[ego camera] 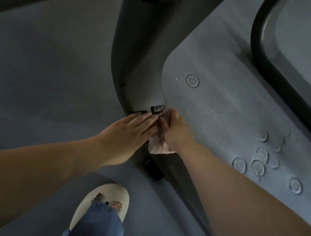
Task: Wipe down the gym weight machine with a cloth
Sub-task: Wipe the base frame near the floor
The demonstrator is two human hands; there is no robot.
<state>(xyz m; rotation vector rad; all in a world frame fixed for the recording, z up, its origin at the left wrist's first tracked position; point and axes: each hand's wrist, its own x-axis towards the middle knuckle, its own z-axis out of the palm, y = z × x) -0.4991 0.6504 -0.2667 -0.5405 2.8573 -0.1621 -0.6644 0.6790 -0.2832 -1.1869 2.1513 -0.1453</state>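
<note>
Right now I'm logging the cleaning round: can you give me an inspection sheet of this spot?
Surface: grey floor, dim light.
Job's things: pinkish cloth pressed to the dark machine frame by a small bracket.
Clutter: ring marks and pale specks on the grey base plate.
Hands: left hand rests flat on the frame; right hand grips the cloth.
Cables: nothing seen.
Surroundings: white sandal, jeans hem.

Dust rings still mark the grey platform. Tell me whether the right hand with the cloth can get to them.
Probably yes: the right hand gripping the cloth sits at the platform's edge, nothing lying between it and the rings.
</note>
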